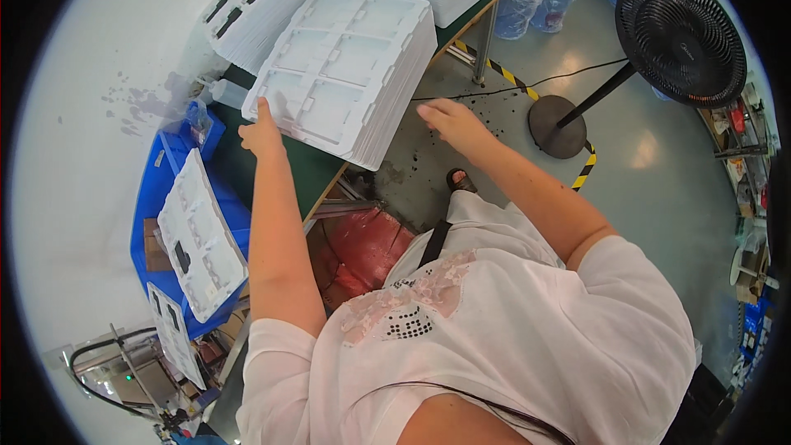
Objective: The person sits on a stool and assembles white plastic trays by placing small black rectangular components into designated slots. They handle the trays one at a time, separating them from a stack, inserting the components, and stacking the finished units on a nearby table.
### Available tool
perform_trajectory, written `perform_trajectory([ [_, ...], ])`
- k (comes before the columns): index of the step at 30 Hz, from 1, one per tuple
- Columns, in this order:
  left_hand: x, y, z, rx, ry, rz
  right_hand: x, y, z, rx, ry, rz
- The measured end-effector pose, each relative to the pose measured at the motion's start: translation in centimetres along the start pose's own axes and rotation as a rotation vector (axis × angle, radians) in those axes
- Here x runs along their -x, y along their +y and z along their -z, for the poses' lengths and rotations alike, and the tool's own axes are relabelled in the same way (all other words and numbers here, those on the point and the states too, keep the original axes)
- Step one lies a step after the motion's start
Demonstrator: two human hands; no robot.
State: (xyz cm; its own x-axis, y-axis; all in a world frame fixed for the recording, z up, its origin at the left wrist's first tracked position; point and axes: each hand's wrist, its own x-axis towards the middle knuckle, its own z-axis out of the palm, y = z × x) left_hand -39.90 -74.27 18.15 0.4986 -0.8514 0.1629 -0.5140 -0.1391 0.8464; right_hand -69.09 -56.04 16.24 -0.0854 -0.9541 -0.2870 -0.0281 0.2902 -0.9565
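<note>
A tall stack of thin white molded plastic trays [338, 74] stands on a green-topped table [306, 175] in front of me. My left hand [264, 136] is at the stack's near left corner, index finger stretched out along the edge and thumb apart. It holds nothing that I can see; whether the fingertip touches the top tray is hard to tell. Off the stack's right side, over the floor, my right hand [451, 122] hangs in the air with loosely bent fingers and nothing visible in them.
More white tray stacks [268, 0] stand behind. On the left, a white panel [200, 239] with a black patch leans over blue bins [152, 165]. A black standing fan [680, 37] is at the right, its cable crossing the floor. A red covered thing [367, 251] sits below the table edge.
</note>
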Motion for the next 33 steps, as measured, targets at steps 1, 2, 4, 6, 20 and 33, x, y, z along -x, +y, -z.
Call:
perform_trajectory([
  [1,1.2,0.7,-0.4,-0.091,0.003,-0.199,-0.9,-0.8,-0.3,-0.058,-0.007,0.014],
  [2,2.7,1.4,-0.7,-0.179,0.009,-0.399,-1.9,-1.4,-0.6,-0.179,0.000,-0.035],
  [4,8.5,4.6,-1.5,-0.356,-0.179,-0.883,-3.8,-1.9,-0.7,-0.425,0.018,-0.141],
  [6,14.1,9.4,-0.5,-0.598,-0.445,-1.124,-5.1,-2.5,-0.4,-0.613,-0.019,-0.177],
  [20,13.9,11.4,-2.6,-1.103,-0.747,-1.131,-5.8,5.7,3.3,-0.823,-0.120,-0.418],
  [33,8.6,18.8,4.0,-0.853,-0.854,-0.935,-2.0,2.6,2.4,0.300,0.117,0.456],
])
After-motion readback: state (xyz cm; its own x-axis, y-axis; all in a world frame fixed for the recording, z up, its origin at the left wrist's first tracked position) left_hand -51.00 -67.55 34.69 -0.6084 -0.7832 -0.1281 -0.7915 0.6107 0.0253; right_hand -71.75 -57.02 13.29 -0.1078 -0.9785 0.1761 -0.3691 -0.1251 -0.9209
